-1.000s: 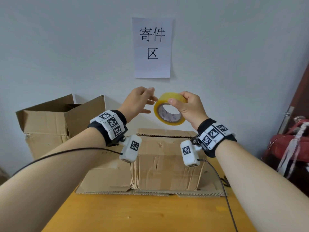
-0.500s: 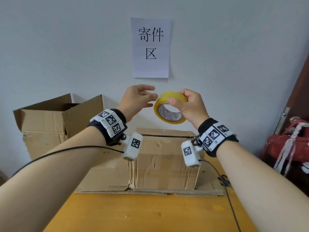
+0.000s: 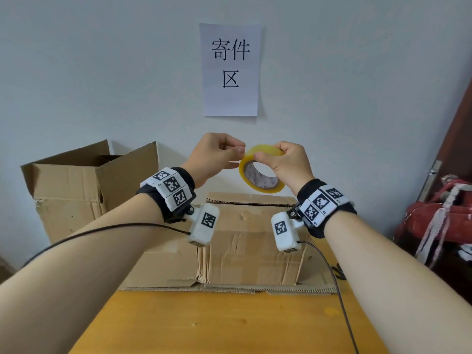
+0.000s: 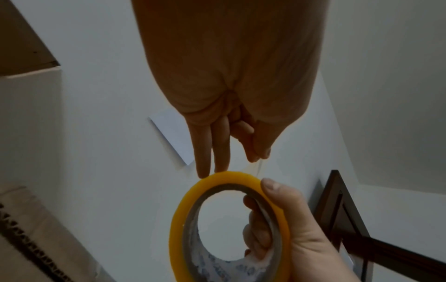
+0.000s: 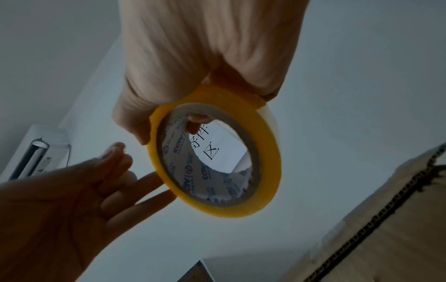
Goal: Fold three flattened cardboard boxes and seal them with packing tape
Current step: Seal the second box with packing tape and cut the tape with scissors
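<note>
My right hand (image 3: 269, 155) grips a yellow roll of packing tape (image 3: 255, 186) in the air above the boxes, fingers through its core (image 5: 196, 122). My left hand (image 3: 236, 149) meets the roll's top left edge. Its thumb and forefinger (image 4: 259, 155) pinch the clear loose end of the tape, while two straight fingers (image 4: 208, 167) touch the yellow rim (image 4: 229, 174). A folded cardboard box (image 3: 255, 241) stands on the wooden table (image 3: 229, 325) below both hands, its top seam showing a dark gap. A second box (image 3: 74, 190) with raised flaps stands at the left against the wall.
A flat sheet of cardboard (image 3: 229, 288) lies under the centre box. A paper sign (image 3: 229, 70) hangs on the wall behind. A red bag (image 3: 439, 221) sits off the table's right edge beside a dark door frame. Cables trail from both wrist cameras.
My left hand's spread fingers have come together at the roll's top edge and now pinch the tape end. The right hand and the roll have hardly moved.
</note>
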